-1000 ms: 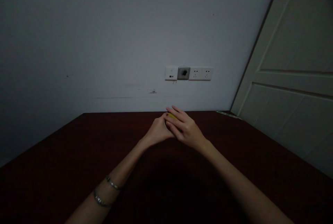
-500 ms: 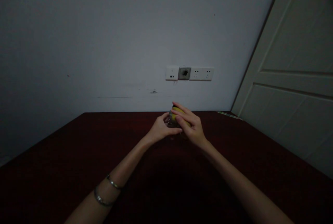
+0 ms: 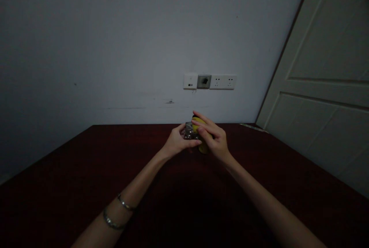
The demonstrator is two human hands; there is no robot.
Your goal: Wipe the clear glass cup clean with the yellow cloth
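My left hand (image 3: pixel 176 143) is closed around a small clear, shiny container (image 3: pixel 189 132), which looks like glass or plastic. Its thumb lies along the near side and the far fingers are partly hidden behind it. In my right hand (image 3: pixel 215 136) is a yellow object with a black end (image 3: pixel 198 125). The fingers wrap over its top and its lower part shows beneath the palm. Side by side, the yellow object touches or overlaps the clear container; dim light hides the exact contact. Both hands are just above the dark red tabletop (image 3: pixel 129 163).
A pale wall stands behind the table, bearing a row of sockets and switches (image 3: pixel 223 82). To the right is a cream panelled door (image 3: pixel 325 86). A thin patterned strip (image 3: pixel 253 128) lies at the table's far right edge. Two metal bracelets (image 3: pixel 111 219) circle my left forearm.
My right hand has shifted slightly right and turned, so the yellow object's lower end now shows below it. More of the clear container is visible. My left hand has barely moved.
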